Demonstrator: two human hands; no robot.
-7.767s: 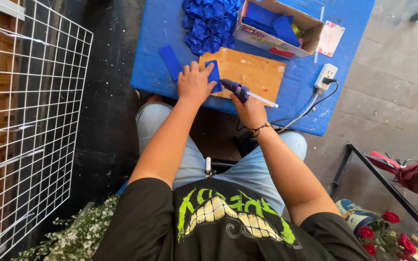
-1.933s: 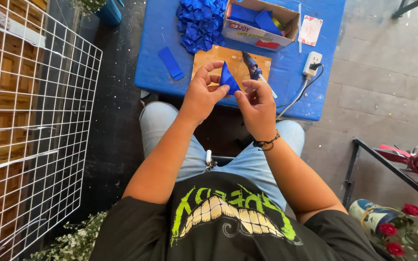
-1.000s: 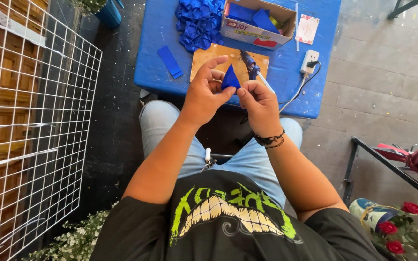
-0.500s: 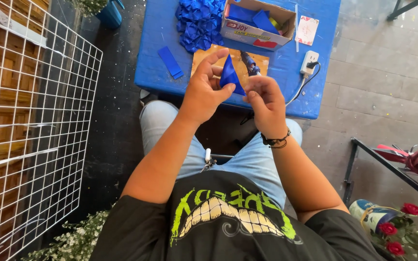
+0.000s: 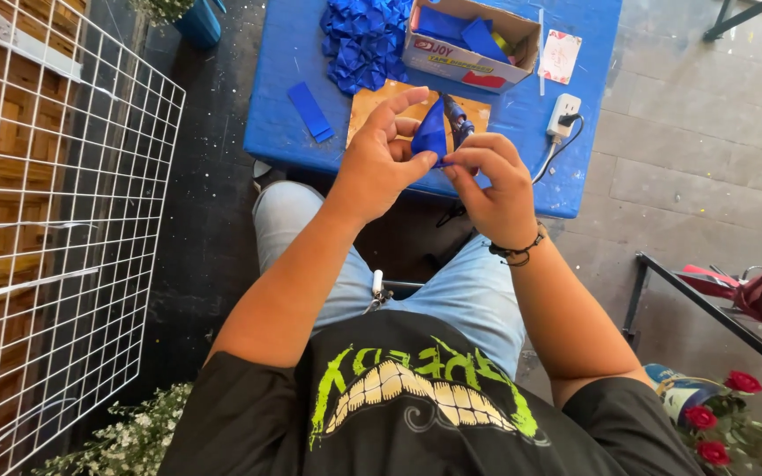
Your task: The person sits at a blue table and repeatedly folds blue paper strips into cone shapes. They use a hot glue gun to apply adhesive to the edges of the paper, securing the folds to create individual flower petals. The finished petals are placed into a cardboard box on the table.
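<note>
Since a moment before, the blue piece [image 5: 431, 132] was folded into a cone at upper centre, the left hand [image 5: 381, 163] and the right hand [image 5: 491, 181] both pinching it closed, so shaping was nearly done.

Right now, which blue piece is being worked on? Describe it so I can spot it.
Start at the blue table. Just before its near edge, the left hand and right hand pinch a folded blue ribbon piece. Unlike the flat strip, it is pointed and lifted.
</note>
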